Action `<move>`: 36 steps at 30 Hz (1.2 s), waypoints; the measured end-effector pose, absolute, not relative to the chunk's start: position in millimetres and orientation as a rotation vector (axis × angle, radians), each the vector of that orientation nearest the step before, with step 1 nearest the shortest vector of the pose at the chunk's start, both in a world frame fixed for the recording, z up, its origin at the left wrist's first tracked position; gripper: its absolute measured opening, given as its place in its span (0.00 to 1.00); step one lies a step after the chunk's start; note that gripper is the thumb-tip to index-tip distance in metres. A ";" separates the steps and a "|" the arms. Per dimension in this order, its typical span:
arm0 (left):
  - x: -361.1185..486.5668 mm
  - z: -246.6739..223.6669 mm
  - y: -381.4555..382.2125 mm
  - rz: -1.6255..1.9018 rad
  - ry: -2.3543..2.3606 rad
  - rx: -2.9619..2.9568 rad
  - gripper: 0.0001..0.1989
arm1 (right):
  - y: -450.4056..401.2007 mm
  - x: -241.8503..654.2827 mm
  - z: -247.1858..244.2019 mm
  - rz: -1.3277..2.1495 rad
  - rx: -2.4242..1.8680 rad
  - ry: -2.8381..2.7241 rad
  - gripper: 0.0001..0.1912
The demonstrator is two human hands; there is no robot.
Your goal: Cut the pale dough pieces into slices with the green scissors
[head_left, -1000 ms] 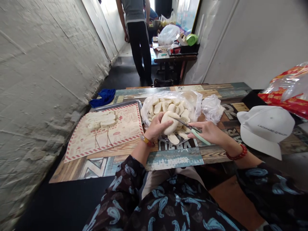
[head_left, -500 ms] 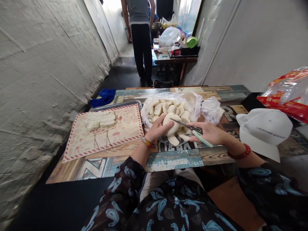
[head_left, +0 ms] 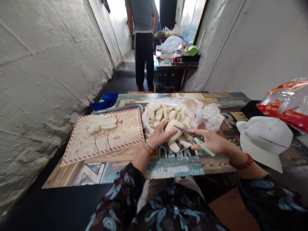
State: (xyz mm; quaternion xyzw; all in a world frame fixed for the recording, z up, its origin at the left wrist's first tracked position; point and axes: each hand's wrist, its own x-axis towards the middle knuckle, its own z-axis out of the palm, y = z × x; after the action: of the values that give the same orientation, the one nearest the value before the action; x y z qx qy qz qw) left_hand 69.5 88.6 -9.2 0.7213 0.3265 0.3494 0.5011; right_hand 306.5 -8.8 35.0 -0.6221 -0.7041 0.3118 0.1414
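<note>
My left hand (head_left: 160, 134) is closed around a pale, round bread bun (head_left: 173, 128) and steadies it over the table. Scissors (head_left: 187, 131) with a mint-green handle are in my right hand (head_left: 210, 139), their dark blades lying against the bun's top right side. Whether the blade tips have gone into the bun I cannot tell. Just behind, a clear plastic bag (head_left: 147, 110) lies open, full of cut bread pieces (head_left: 166, 112). A few loose pieces, one of them a flat slice (head_left: 173, 146), rest below the bun.
To the left, pale slices on thin sticks (head_left: 102, 123) lie on printed paper (head_left: 127, 138) over a metal tray (head_left: 117, 109). A blue cloth (head_left: 106, 100), crumpled plastic bag (head_left: 212, 116), white cap (head_left: 264, 138) and red package (head_left: 284, 109) surround the work. One person (head_left: 143, 41) stands beyond.
My view has tipped up slightly, so everything sits lower in the picture. Both hands keep the same grip on bun and scissors. The person beyond has shifted stance a little.
</note>
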 end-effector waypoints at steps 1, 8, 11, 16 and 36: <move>68.4 -8.1 87.5 0.854 0.791 1.727 0.24 | -8.8 305.2 36.2 0.903 -1.799 -2.024 0.40; 64.2 -7.3 85.9 0.901 0.789 1.555 0.24 | -7.7 299.3 35.3 0.860 -1.743 -2.039 0.41; 64.9 -7.8 84.7 0.862 0.765 1.598 0.24 | -9.6 298.2 36.5 0.886 -1.736 -2.044 0.41; 66.3 -9.2 86.8 0.777 0.760 1.700 0.25 | -5.9 296.5 34.9 0.903 -1.725 -2.058 0.43; 72.4 -14.8 89.9 0.770 0.701 1.682 0.26 | 2.9 300.4 37.9 0.852 -1.739 -2.045 0.40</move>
State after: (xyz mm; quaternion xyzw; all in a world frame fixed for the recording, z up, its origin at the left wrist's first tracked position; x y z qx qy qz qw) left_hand 72.4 89.9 -14.8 0.7104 0.2962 0.3252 0.5494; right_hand 300.4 2.9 37.9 -0.6093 -0.7166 0.2986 0.1618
